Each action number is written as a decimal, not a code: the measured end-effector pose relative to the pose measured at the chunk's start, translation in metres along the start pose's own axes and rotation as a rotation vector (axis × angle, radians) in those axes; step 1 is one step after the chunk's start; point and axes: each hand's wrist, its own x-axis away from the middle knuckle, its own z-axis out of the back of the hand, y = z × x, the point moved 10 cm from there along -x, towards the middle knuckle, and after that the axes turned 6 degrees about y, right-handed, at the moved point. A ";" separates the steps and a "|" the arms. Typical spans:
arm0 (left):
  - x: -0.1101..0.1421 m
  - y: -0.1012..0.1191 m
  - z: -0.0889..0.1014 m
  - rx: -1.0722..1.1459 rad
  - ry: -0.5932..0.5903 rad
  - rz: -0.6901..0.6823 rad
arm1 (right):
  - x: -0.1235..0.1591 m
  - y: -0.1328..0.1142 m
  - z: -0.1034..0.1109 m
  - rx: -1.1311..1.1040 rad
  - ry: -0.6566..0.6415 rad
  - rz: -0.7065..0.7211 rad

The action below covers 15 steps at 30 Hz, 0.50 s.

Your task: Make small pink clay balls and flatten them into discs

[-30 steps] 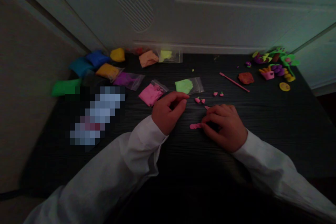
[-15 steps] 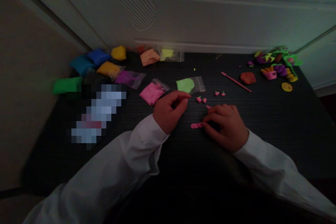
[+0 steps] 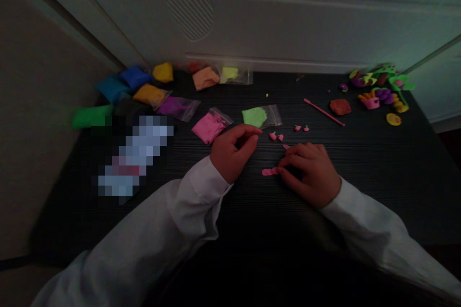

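Note:
A short strip of flattened pink clay [image 3: 269, 172], made of overlapping round pieces, lies on the dark table. My right hand [image 3: 310, 172] has thumb and index finger closed at its right end, which they partly hide. A small pink clay piece [image 3: 285, 147] pokes out by the knuckles of the same hand. To the left, my left hand [image 3: 234, 151] hovers with curved fingers, a small gap between thumb and index tips and nothing visible in them. Just beyond are tiny pink clay fruits with green stems [image 3: 272, 136], near a bag of light green clay [image 3: 254, 117].
A pink clay pack [image 3: 209, 127] sits left of my left hand, with several coloured packs [image 3: 135, 76] behind. A pixelated packet [image 3: 137, 158] lies at left. On the right are a pink modelling stick [image 3: 324, 112], a red-brown clay lump [image 3: 340, 106] and finished clay figures [image 3: 370, 100].

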 end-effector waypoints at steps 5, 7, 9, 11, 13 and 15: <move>0.000 0.000 0.000 -0.004 -0.003 -0.003 | 0.000 0.000 0.000 0.000 -0.003 -0.003; 0.001 0.000 0.000 -0.004 -0.003 -0.004 | 0.000 0.000 0.000 0.004 -0.005 -0.008; 0.001 0.000 0.000 -0.005 -0.003 -0.006 | -0.001 -0.001 0.000 0.005 -0.008 -0.008; 0.001 0.001 0.000 -0.008 -0.005 -0.006 | -0.001 -0.001 0.000 0.004 -0.008 -0.008; 0.000 0.001 -0.001 -0.009 -0.008 -0.007 | 0.000 0.000 0.000 0.003 -0.007 -0.008; 0.000 0.001 -0.001 -0.008 -0.011 -0.006 | 0.000 0.000 -0.001 0.002 -0.006 -0.010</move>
